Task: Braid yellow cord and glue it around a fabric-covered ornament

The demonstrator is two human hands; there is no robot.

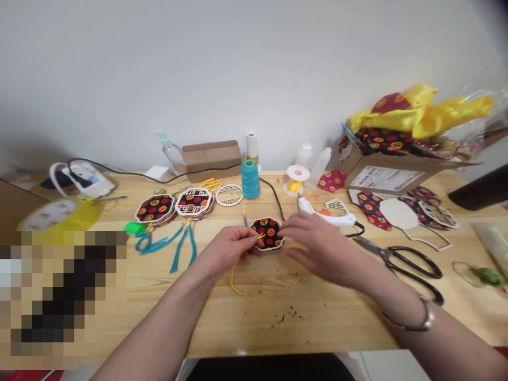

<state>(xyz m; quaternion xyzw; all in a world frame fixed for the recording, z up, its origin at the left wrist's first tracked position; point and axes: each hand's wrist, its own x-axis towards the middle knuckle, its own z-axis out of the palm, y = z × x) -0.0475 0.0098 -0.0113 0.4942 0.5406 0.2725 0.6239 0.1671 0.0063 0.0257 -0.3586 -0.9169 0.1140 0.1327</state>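
My left hand [237, 241] pinches the left edge of a small dark ornament [270, 233] with red and orange flowers and a pale rim. A yellow cord [234, 280] hangs from that hand and trails on the table, and its other end lies over the ornament's face. My right hand [307, 238] is at the ornament's right edge, its fingers apart and slightly blurred; whether they touch it is unclear. Behind my right hand lies a white glue gun [327, 216]. A teal thread cone [250, 181] stands behind the ornament.
Black scissors [391, 256] lie to the right. Stacked ornaments [155, 209] and a lattice-topped stack [194, 203] with teal tassels sit at the left. A yellow thread spool [294, 182] stands behind. An open cardboard box [357, 172] holds fabric at the back right.
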